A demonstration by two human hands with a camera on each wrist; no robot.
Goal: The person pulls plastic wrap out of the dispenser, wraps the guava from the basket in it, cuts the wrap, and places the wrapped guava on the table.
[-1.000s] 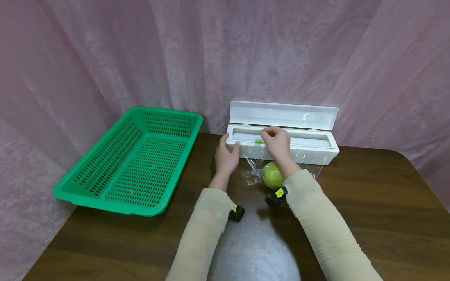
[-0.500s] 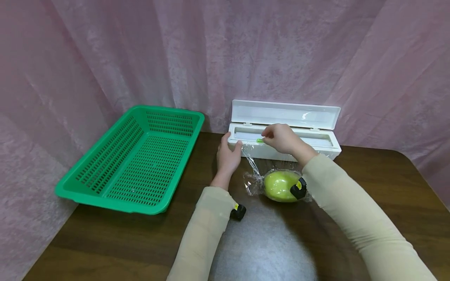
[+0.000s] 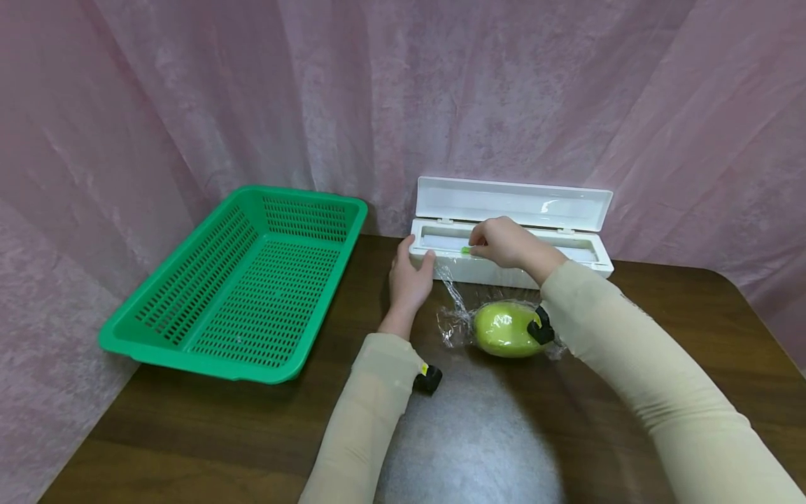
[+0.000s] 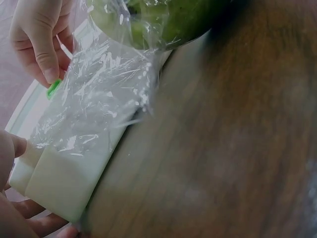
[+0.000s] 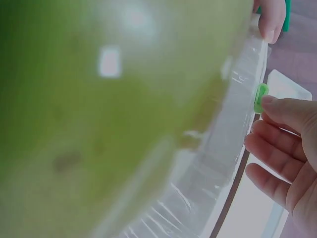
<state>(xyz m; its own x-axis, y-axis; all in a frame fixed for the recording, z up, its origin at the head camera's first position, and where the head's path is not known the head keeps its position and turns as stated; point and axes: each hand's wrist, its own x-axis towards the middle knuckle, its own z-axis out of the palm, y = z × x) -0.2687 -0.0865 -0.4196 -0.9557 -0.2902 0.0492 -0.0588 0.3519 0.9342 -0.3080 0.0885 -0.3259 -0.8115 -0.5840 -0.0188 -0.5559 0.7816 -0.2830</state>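
Observation:
A white cling film dispenser (image 3: pixel 504 273) stands at the back of the table with its lid raised. My left hand (image 3: pixel 409 283) grips its left end, thumb on the front edge; in the left wrist view the fingers (image 4: pixel 42 223) reach round that end. My right hand (image 3: pixel 506 241) pinches the small green slide cutter (image 5: pixel 261 98) on the dispenser's rim, left of the middle. In front lies a smooth green fruit (image 3: pixel 504 330), wrapped in clear cling film (image 4: pixel 106 84) that runs up to the dispenser. The right wrist camera partly covers the fruit's right side.
A green plastic basket (image 3: pixel 271 374) sits on the left of the brown table (image 3: pixel 667 336). Pink curtains (image 3: pixel 352 91) hang close behind the dispenser and along the left side.
My right hand has come down from above the dispenser onto the green slide cutter, its forearm swinging right. More of the fruit shows, slightly nearer me. My left hand has kept its grip.

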